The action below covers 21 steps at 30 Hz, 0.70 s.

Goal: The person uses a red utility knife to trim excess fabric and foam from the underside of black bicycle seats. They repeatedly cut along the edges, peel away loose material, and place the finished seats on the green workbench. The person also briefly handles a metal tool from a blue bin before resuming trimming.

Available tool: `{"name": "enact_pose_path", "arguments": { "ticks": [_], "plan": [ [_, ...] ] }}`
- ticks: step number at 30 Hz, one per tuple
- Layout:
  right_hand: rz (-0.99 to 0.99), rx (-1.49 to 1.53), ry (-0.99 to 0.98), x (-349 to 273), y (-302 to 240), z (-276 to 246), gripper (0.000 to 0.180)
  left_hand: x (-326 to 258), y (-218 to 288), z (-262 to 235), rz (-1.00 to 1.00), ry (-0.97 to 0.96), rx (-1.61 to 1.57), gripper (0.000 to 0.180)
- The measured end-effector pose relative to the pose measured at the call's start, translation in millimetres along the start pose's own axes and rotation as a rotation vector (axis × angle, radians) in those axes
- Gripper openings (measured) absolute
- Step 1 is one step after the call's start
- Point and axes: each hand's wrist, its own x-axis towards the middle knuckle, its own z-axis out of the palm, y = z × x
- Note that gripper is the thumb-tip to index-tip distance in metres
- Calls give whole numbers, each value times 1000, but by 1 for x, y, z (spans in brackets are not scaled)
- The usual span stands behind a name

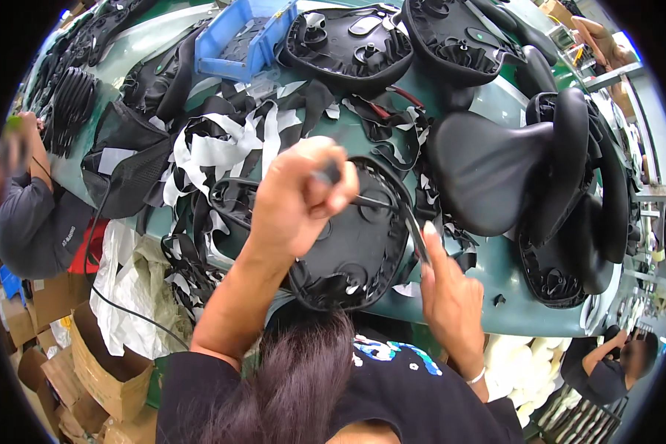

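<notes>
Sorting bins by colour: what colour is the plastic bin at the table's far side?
Blue, head view.

tool (pixel 331 175) mostly hidden in left fist (pixel 300 198), upturned saddle (pixel 362 255) partly covered, co-worker's raised hand (pixel 13 144) blurred

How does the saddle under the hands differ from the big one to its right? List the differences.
The saddle under the hands lies underside up, showing its ribbed shell and gathered cover edge; the big saddle to the right lies top up, smooth and plain. The left hand and right hand work tools on the first; the second lies untouched, leaning on other saddles. Both are black and rest on the green table.
</notes>
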Motion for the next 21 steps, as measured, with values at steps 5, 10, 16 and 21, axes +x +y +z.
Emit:
{"name": "enact_pose_path", "arguments": {
  "ticks": [5, 10, 16, 21],
  "plan": [
    [-64, -218, 14, 41, 3, -13, 56, 34, 6, 28, 440, -192, 2112, 29],
    [-37, -136, -74, -3, -22, -7, 54, 55, 13, -8, 397, 515, 743, 36],
    [-151, -232, -22, 39, 10, -32, 46, 39, 45, 8, -95, -21, 988, 51],
    [-146, -137, -39, 46, 16, -27, 46, 29, 62, -28, -468, 121, 1584, 57]
  ]
}}
